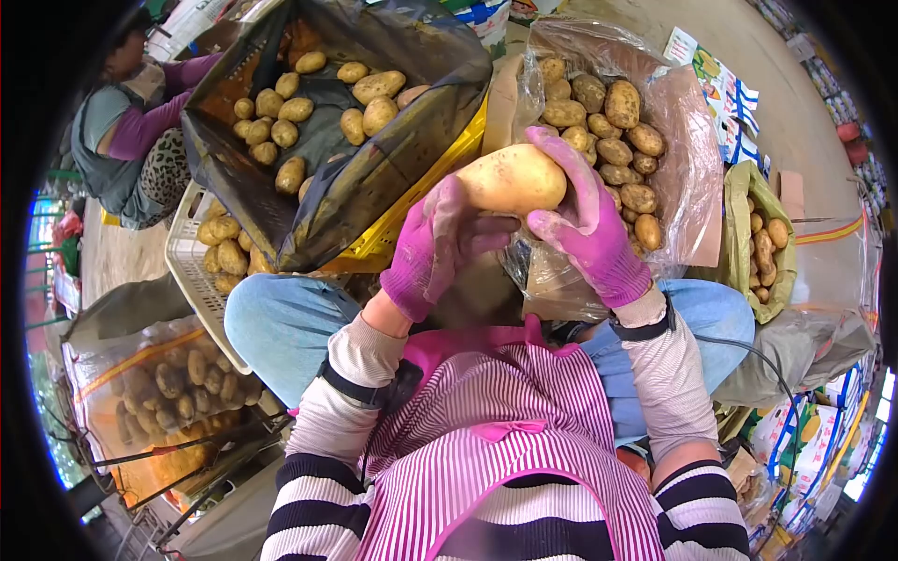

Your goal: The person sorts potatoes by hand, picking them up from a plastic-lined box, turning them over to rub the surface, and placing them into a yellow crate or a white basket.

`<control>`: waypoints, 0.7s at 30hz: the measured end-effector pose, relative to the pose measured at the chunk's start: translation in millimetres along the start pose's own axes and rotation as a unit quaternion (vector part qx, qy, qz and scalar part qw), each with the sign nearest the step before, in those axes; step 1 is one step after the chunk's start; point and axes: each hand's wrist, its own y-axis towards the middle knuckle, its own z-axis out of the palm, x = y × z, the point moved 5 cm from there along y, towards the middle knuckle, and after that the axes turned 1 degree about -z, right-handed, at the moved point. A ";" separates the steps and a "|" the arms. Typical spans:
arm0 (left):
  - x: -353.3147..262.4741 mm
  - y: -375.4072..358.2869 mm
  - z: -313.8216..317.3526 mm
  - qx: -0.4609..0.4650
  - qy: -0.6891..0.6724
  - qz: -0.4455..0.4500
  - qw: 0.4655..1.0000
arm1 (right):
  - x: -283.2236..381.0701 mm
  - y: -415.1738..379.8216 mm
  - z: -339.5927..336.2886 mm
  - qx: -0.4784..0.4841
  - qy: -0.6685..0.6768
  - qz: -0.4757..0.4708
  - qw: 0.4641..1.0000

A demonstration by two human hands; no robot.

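A large pale potato [513, 180] is held up in front of me between both gloved hands. My right hand [591, 224], in a dirt-stained magenta glove, grips its right end with the fingers over the top and the thumb below. At its left end, my left hand [432, 245] in a matching glove is closed against it, fingers curled underneath. Behind the right hand, a clear plastic-lined box [692, 178] holds many smaller, dirtier potatoes [615, 152]. Up and left of my hands stands a yellow crate [393, 224] lined with a dark bag [360, 201], with loose potatoes [379, 86] inside.
A white crate [192, 262] of potatoes stands at left, above a clear bag of potatoes [178, 383]. At right is a green sack [782, 243] with potatoes. Printed packaging [716, 89] lies beyond the box. Another person [131, 131] sits at upper left. A cable [781, 374] runs from my right wrist.
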 end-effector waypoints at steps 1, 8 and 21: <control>-1.8 0.5 3.5 -0.007 0.013 0.036 0.999 | -2.0 -0.4 -1.4 -0.007 -0.044 -0.005 0.999; -1.8 -0.3 14.8 0.029 0.069 0.067 0.995 | -2.4 -2.8 -7.7 -0.012 -0.151 -0.007 0.988; -112.7 0.9 -83.8 -0.154 -0.090 0.233 0.956 | 36.4 -33.1 -88.1 -0.276 0.118 0.005 0.954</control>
